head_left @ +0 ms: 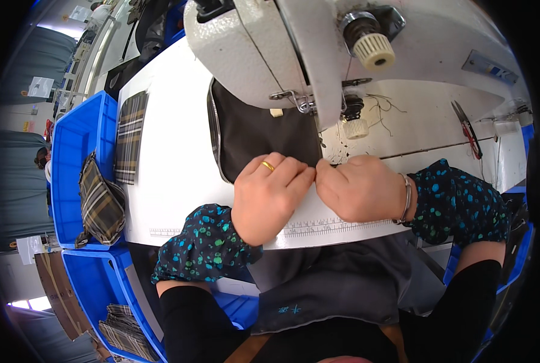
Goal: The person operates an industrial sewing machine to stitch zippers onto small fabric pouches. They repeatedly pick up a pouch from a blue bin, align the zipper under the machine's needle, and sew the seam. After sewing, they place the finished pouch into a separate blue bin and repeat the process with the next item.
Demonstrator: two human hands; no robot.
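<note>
at the worktop edge, under the sewing machine | black fabric is pinched by curled fingers of left hand and right hand, knuckles meeting | fabric lies just beyond fingertips, long axis running away toward needle | both hands equally near

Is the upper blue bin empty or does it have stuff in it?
Not empty. The upper blue bin holds a plaid pouch, and a plaid fabric strip drapes over its rim.
</note>
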